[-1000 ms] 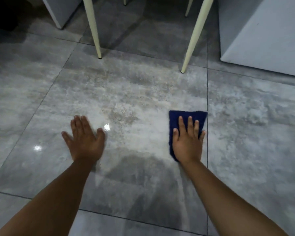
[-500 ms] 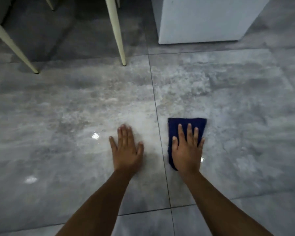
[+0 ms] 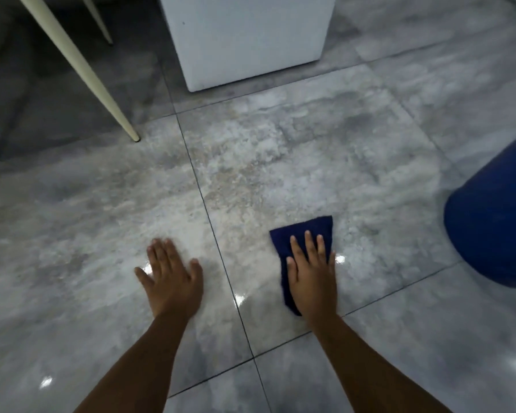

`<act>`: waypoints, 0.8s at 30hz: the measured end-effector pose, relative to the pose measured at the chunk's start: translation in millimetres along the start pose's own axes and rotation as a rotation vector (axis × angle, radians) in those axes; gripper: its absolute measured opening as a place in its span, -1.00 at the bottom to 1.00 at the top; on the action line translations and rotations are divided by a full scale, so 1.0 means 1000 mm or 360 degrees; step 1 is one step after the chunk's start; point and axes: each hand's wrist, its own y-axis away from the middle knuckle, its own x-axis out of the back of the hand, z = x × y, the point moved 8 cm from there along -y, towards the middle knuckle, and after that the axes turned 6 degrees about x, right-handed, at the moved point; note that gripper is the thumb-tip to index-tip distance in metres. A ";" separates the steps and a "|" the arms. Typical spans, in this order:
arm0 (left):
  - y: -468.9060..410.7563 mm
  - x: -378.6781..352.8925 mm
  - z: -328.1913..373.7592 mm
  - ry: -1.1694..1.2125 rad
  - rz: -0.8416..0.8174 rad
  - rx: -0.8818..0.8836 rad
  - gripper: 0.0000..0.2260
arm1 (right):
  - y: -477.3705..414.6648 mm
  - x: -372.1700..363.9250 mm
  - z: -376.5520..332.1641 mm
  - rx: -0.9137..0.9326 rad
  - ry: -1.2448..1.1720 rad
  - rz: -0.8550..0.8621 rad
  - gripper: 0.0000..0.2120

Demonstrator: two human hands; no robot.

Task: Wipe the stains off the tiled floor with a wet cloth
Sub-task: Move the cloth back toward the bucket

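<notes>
A dark blue cloth (image 3: pixel 307 231) lies flat on the grey tiled floor (image 3: pixel 310 150). My right hand (image 3: pixel 312 275) presses down on it with fingers spread, covering its near half. My left hand (image 3: pixel 172 278) rests palm-down on the bare tile to the left, across a grout line, holding nothing. A pale brownish speckled stain (image 3: pixel 236 186) spreads over the tile just beyond the cloth and along the grout line. The floor near both hands shines wet.
A white cabinet base (image 3: pixel 245 43) stands at the back centre. A cream slanted furniture leg (image 3: pixel 81 73) touches the floor at the back left, a second thinner leg (image 3: pixel 97 19) behind it. A large blue rounded container (image 3: pixel 495 222) sits at the right edge.
Both hands and the cloth have moved right across the grout line onto the neighbouring tile. The view has swung right too, bringing the blue container into sight.
</notes>
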 end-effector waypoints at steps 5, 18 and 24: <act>0.003 0.012 0.011 -0.0200 -0.0277 0.0035 -0.38 | 0.039 0.035 0.034 -0.0244 -0.0337 -0.0041 -0.79; 0.052 0.146 0.188 -0.0293 -0.0281 -0.0651 -0.43 | -0.039 0.289 0.082 -0.0580 -0.0788 0.0174 -0.70; 0.092 0.184 0.266 -0.0280 -0.0190 -0.0924 -0.43 | -0.008 0.441 0.113 -0.0677 -0.0714 0.0771 -0.60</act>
